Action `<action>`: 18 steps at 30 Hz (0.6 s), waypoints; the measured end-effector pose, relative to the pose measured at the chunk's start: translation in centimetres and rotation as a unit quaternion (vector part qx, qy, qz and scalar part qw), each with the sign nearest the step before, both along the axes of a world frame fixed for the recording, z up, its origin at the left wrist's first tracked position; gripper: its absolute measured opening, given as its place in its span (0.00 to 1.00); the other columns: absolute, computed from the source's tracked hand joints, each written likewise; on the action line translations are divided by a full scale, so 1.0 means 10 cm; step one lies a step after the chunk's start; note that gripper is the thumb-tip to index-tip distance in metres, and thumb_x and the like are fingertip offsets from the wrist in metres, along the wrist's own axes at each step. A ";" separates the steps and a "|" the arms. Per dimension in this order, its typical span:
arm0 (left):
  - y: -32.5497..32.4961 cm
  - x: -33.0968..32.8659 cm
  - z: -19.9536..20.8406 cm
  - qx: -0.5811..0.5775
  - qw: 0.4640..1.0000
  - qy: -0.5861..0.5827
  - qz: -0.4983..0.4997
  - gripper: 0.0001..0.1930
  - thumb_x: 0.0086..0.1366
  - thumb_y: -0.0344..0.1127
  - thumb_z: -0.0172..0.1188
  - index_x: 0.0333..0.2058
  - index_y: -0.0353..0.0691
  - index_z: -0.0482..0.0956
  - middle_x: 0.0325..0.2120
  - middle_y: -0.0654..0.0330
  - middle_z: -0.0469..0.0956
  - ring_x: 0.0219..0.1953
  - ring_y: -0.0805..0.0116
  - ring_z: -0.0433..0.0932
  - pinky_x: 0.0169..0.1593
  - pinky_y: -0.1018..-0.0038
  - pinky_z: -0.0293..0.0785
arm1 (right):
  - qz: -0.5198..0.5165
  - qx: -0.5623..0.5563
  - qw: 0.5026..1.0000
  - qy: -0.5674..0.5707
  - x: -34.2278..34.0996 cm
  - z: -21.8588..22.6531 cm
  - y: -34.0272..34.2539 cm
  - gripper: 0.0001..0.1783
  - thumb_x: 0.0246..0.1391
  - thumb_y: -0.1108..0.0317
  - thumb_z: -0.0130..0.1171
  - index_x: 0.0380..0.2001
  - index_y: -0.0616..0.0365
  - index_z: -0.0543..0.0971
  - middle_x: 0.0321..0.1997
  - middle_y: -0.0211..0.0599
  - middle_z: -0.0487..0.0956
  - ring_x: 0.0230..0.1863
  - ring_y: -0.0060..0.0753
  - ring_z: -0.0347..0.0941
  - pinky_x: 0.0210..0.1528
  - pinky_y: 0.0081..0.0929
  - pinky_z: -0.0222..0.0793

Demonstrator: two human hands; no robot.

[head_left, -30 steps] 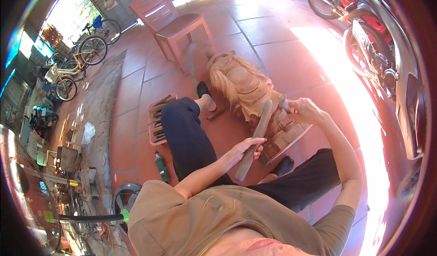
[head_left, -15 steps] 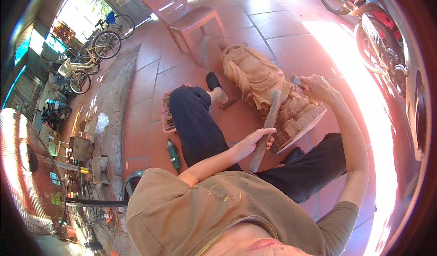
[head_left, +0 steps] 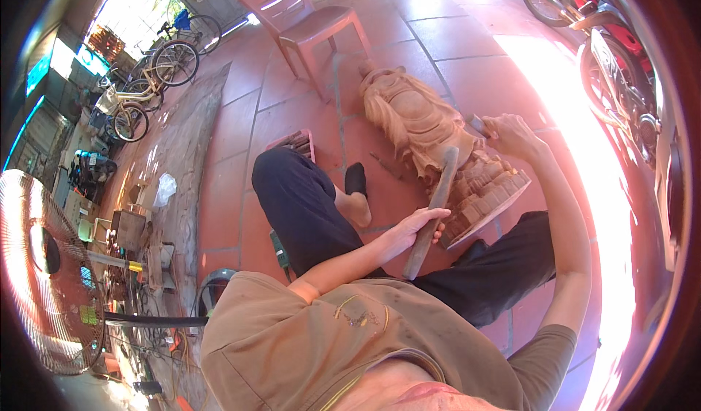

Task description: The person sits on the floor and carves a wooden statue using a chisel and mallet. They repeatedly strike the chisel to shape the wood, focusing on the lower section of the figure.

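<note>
My left hand (head_left: 422, 222) is closed around the middle of a wooden club-like mallet (head_left: 442, 181), its far end over the lower part of a carved wooden statue (head_left: 412, 108). In my closed right hand (head_left: 511, 136) is a chisel-like tool (head_left: 477, 124), held at the statue's right side near its base; where its tip meets the wood is hard to make out. The robed, round-bellied figure lies tilted on the floor, its blocky carved base (head_left: 482, 203) toward me between my legs.
Beyond my bent left leg (head_left: 303, 206) lies a pink tray (head_left: 299, 144) of tools; a green power tool (head_left: 279, 250) is partly hidden beside that leg. A red chair (head_left: 310, 27) stands at the back. A fan (head_left: 51, 265) and bicycles (head_left: 150, 82) are left, a motorcycle (head_left: 621, 67) right.
My left foot has drawn back toward me and the knee has swung left, covering more of the tray and the green power tool. Both hands keep their grips in nearly the same place.
</note>
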State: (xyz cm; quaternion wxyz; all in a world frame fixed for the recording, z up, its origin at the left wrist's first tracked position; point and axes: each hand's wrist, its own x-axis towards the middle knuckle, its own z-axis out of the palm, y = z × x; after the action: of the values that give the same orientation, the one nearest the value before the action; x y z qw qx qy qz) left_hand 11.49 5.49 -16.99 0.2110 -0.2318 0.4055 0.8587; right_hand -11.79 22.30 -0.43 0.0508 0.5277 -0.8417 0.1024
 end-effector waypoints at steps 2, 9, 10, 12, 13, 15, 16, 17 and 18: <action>-0.01 0.00 -0.02 0.001 1.000 0.002 -0.001 0.19 0.59 0.45 0.72 0.39 0.44 0.72 0.22 0.64 0.77 0.19 0.75 0.77 0.22 0.74 0.76 | -0.002 0.019 1.000 -0.013 0.00 0.05 -0.09 0.07 0.47 0.72 0.57 0.29 0.64 0.79 0.24 0.52 0.80 0.33 0.57 0.80 0.37 0.49 0.73; 0.00 0.00 -0.04 0.005 1.000 0.010 -0.016 0.18 0.62 0.42 0.69 0.41 0.44 0.69 0.23 0.62 0.77 0.18 0.73 0.76 0.22 0.74 0.75 | 0.016 0.007 1.000 -0.017 -0.16 -0.04 -0.37 0.07 0.45 0.70 0.61 0.27 0.58 0.74 0.22 0.49 0.77 0.31 0.59 0.75 0.34 0.51 0.67; 0.00 0.00 -0.03 0.000 1.000 0.008 -0.016 0.18 0.62 0.42 0.69 0.41 0.44 0.69 0.23 0.62 0.77 0.18 0.73 0.76 0.22 0.74 0.75 | 0.014 0.011 0.999 -0.032 -0.15 -0.03 -0.41 0.07 0.45 0.70 0.61 0.27 0.59 0.74 0.22 0.49 0.77 0.31 0.59 0.75 0.34 0.51 0.67; -0.01 0.03 -0.02 -0.003 1.000 0.009 -0.012 0.18 0.62 0.42 0.69 0.41 0.44 0.69 0.23 0.62 0.77 0.19 0.73 0.76 0.21 0.75 0.75 | 0.009 0.019 0.998 -0.062 -0.12 -0.03 -0.51 0.07 0.45 0.70 0.61 0.26 0.59 0.74 0.22 0.49 0.76 0.30 0.59 0.75 0.34 0.52 0.67; -0.02 0.03 -0.01 0.001 1.000 0.014 -0.012 0.18 0.62 0.42 0.69 0.41 0.44 0.69 0.23 0.63 0.77 0.19 0.73 0.76 0.21 0.75 0.74 | 0.004 0.029 0.998 -0.063 -0.13 -0.03 -0.52 0.07 0.44 0.71 0.61 0.26 0.59 0.74 0.22 0.49 0.76 0.30 0.59 0.75 0.33 0.51 0.67; -0.02 0.03 0.00 0.006 1.000 0.019 -0.007 0.17 0.62 0.42 0.69 0.40 0.44 0.70 0.23 0.63 0.77 0.19 0.73 0.76 0.21 0.75 0.74 | -0.005 0.047 0.997 -0.065 -0.14 -0.07 -0.56 0.06 0.44 0.71 0.60 0.26 0.59 0.74 0.21 0.48 0.76 0.30 0.58 0.75 0.33 0.51 0.68; -0.02 0.04 0.01 0.008 1.000 0.020 -0.003 0.17 0.62 0.42 0.70 0.40 0.44 0.70 0.23 0.63 0.77 0.18 0.73 0.75 0.21 0.75 0.74 | 0.002 0.049 0.997 -0.063 -0.19 -0.11 -0.56 0.07 0.43 0.71 0.60 0.27 0.59 0.74 0.21 0.49 0.76 0.30 0.58 0.75 0.33 0.51 0.68; -0.02 0.03 0.02 0.010 1.000 0.021 0.001 0.17 0.62 0.42 0.70 0.40 0.44 0.70 0.23 0.63 0.77 0.18 0.73 0.75 0.21 0.75 0.73 | 0.009 0.051 0.997 -0.062 -0.24 -0.16 -0.55 0.07 0.43 0.71 0.61 0.27 0.59 0.74 0.21 0.49 0.76 0.30 0.59 0.75 0.32 0.51 0.68; -0.02 0.02 0.02 -0.012 1.000 0.025 -0.002 0.18 0.61 0.42 0.70 0.41 0.43 0.70 0.23 0.63 0.76 0.18 0.74 0.75 0.21 0.76 0.73 | 0.015 0.052 0.997 -0.060 -0.29 -0.20 -0.54 0.07 0.42 0.71 0.61 0.27 0.59 0.75 0.21 0.49 0.76 0.29 0.59 0.75 0.32 0.51 0.68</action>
State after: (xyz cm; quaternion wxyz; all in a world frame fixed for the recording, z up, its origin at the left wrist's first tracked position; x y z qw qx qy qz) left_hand 11.70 5.31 -16.77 0.1995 -0.2122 0.4209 0.8591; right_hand -14.73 16.86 -2.42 -0.0291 0.5353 -0.8393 0.0903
